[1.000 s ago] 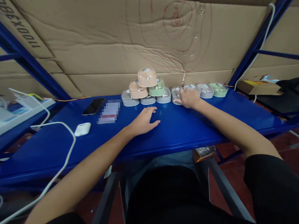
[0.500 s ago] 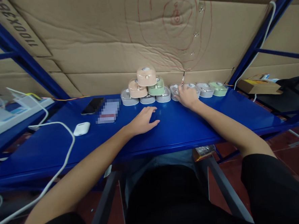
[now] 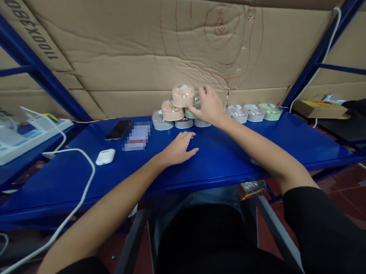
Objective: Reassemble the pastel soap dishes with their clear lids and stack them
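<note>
Small lidded boxes with clear tops stand in a stepped stack against the cardboard. A peach box [image 3: 183,96] is at the top, above another peach box [image 3: 172,110] and a green box [image 3: 189,112]. Grey boxes [image 3: 162,121] form the bottom layer. My right hand [image 3: 210,107] is open at the stack's right side, thumb and fingers apart, close to the top peach box and partly hiding the green one; whether it touches them I cannot tell. My left hand [image 3: 179,149] rests open on the blue table [image 3: 221,159] in front of the stack, holding nothing.
Right of the stack, a row holds grey boxes [image 3: 254,113] and a green box [image 3: 270,111]. Leftward lie a dark phone [image 3: 118,129], a pixelated flat item [image 3: 137,136], a white earbud case [image 3: 105,157], a white cable [image 3: 88,182] and a power strip [image 3: 31,140].
My right hand has moved left, from a grey box in the right-hand row to the stack's upper right side. My left hand keeps its place on the table. The view has shifted slightly.
</note>
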The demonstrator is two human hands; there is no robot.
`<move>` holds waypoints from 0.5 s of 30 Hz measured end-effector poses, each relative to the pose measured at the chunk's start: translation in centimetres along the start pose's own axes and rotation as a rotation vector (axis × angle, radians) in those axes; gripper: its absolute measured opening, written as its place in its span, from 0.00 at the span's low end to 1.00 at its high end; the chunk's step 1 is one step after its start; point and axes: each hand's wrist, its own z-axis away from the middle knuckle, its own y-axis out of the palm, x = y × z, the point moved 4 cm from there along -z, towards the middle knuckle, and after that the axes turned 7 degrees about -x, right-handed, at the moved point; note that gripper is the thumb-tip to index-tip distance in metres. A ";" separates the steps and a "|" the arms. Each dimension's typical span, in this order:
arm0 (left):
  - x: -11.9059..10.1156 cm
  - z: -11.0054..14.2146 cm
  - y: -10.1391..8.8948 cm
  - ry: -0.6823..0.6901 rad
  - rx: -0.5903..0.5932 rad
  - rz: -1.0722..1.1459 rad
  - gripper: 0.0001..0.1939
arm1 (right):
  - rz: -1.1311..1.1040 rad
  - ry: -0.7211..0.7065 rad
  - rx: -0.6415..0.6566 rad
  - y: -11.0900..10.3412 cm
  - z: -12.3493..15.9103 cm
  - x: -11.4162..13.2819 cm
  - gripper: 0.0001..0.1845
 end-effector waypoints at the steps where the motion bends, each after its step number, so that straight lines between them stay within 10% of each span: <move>1: 0.0 0.0 0.0 0.001 0.002 -0.003 0.31 | 0.002 0.031 0.007 0.1 -1.1 1.1 0.41; 7: -0.1 0.0 0.0 0.011 0.003 -0.029 0.30 | 0.046 0.248 0.022 1.6 -6.0 6.5 0.49; 15: -0.2 -0.1 0.0 0.019 0.011 -0.046 0.30 | 0.029 0.257 0.142 2.3 -5.6 5.6 0.34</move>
